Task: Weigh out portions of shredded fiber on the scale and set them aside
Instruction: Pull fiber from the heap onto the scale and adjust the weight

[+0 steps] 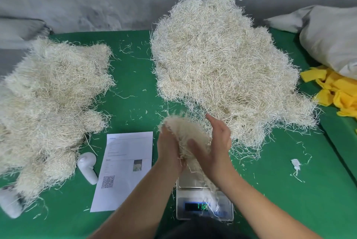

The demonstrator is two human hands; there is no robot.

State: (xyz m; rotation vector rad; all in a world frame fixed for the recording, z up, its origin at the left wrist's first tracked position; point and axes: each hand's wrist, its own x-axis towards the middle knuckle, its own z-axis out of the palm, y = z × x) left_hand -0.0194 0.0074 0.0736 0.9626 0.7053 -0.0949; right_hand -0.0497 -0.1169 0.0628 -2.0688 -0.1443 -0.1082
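Note:
A handful of pale shredded fiber [185, 134] is held between both my hands above the scale. My left hand [168, 148] cups it from the left with fingers curled round it. My right hand [216, 142] presses against it from the right with fingers mostly straight. The small silver scale [195, 207] sits under my wrists at the near edge, its display lit with green digits and a few strands lying on it. A large heap of loose fiber [222, 68] lies behind on the right. Bundled fiber portions [50, 99] are stacked on the left.
Everything sits on a green table cover [133, 76] with stray strands. A printed sheet with a QR code [123, 169] lies left of the scale, a white device [87, 167] beside it. Yellow cloth pieces [336, 90] and a grey-white sack [332, 39] are at the right.

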